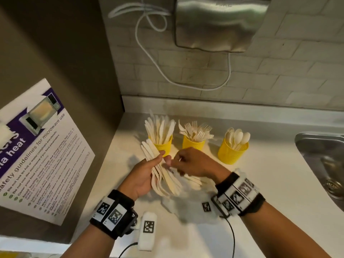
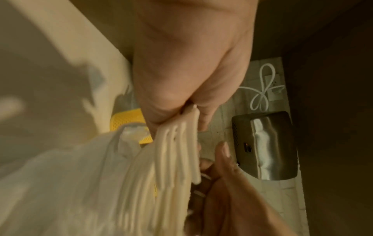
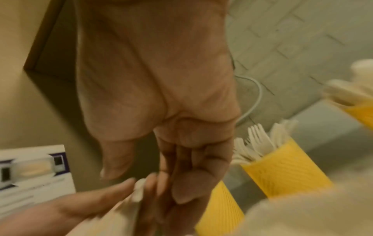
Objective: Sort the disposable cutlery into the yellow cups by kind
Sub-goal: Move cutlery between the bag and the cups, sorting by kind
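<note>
— From overhead, what's each of the hands doing?

— The left hand (image 1: 144, 175) grips a fanned bundle of knives (image 1: 162, 174), fingers and thumb curled round it, just above the tabletop (image 1: 260, 183). The right hand (image 1: 193, 164) sits at its three o'clock, fingertips pinched together against the bundle; whether it has hold of one knife I cannot tell.

— And the cups?

— Three in a row at twelve o'clock from the hands: the knife cup (image 1: 164, 145) just behind the bundle, the fork cup (image 1: 193, 142) in the middle, the spoon cup (image 1: 231, 152) towards two o'clock. A few loose pieces (image 1: 193, 178) lie under the right wrist on a crumpled plastic bag (image 1: 189, 207).

— The left wrist camera?

— Blurred. The left hand (image 2: 187, 67) clamps the knives (image 2: 175, 151) at their upper ends; the right hand (image 2: 226, 183) comes in from five o'clock, touching them. The bag (image 2: 60, 183) fills seven o'clock.

— The right wrist one?

— The right hand (image 3: 177, 143) has its fingers bent inward; the left hand (image 3: 90, 201) reaches in from eight o'clock. The fork cup (image 3: 282, 172) stands at four o'clock.
</note>
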Motion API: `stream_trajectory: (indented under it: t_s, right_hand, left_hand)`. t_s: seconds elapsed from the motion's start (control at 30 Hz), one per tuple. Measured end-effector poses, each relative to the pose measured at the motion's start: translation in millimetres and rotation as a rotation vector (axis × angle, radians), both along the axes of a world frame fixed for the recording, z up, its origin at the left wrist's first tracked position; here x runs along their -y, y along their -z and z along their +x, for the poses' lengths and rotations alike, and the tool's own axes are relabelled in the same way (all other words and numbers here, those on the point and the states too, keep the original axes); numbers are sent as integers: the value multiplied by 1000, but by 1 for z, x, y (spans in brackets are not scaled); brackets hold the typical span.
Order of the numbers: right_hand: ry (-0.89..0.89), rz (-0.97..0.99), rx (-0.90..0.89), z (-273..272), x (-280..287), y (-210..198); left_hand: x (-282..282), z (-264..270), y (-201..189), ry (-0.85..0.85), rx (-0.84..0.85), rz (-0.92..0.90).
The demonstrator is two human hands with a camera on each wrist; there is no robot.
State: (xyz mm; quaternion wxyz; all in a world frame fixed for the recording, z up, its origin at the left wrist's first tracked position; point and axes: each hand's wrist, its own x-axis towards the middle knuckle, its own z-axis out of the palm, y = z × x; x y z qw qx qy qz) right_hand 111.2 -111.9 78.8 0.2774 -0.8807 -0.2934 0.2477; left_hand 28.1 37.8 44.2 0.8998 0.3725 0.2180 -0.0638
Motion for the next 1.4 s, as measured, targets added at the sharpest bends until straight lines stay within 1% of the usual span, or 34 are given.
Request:
stream_trajectory:
  t_s: [0.03, 0.1, 0.2, 0.33, 0.43, 0.53, 0.57, 0.67, 0.77, 0.87, 0.97, 1.0, 1.07, 1.1, 1.13, 1.2, 1.23, 1.27, 1.33, 1.4]
  right_hand:
    - [28, -10, -69, -9, 9, 4]
    - [120, 60, -122, -20, 23, 12]
    - [240, 147, -98, -22, 39, 19]
    - [359, 203, -100, -18, 60, 25]
    - [404, 262, -102, -16, 72, 31]
    - [477, 393, -129, -14, 82, 33]
    - [494, 436, -113, -13, 85, 33]
    - [571, 545, 65, -9, 96, 30]
    - [699, 749, 102, -5, 105, 20]
    - [730, 917, 82, -2, 109, 13]
    - [726, 998, 59, 0, 106, 5]
    - [720, 1020, 37, -1, 104, 1]
    - [671, 1073, -64, -2, 97, -5]
    - [634, 1070, -111, -2, 93, -5]
    - [611, 1012, -118, -2, 88, -3]
    - [565, 773, -62, -2, 79, 4]
    - [523, 673, -68, -2, 73, 9]
    - [477, 614, -112, -3, 67, 13]
    - [407, 577, -210, -5, 57, 20]
    - [447, 605, -251, -5, 49, 24]
  left_hand:
    - [5, 3, 0, 10, 9, -14]
    - [16, 11, 2, 35, 18, -21]
    - [32, 22, 5, 72, 7, 6]
    - [50, 29, 6, 205, 11, 72]
    - [60, 33, 9, 180, -1, 74]
    - [65, 37, 12, 127, -35, 66]
    - [66, 37, 13, 121, -42, 72]
    - [66, 36, 15, 116, -53, 116]
    - [62, 35, 15, 102, -43, 159]
    - [59, 33, 14, 96, -32, 172]
    - [58, 32, 15, 80, -34, 190]
    - [58, 32, 15, 73, -32, 196]
    - [59, 32, 15, 66, -26, 204]
    - [60, 32, 15, 66, -21, 209]
    - [61, 31, 14, 68, -13, 213]
    - [63, 31, 13, 68, 3, 235]
    - [64, 31, 12, 67, 11, 258]
    - [66, 30, 11, 67, 23, 288]
    - [67, 29, 11, 69, 45, 351]
    - [68, 27, 11, 72, 59, 387]
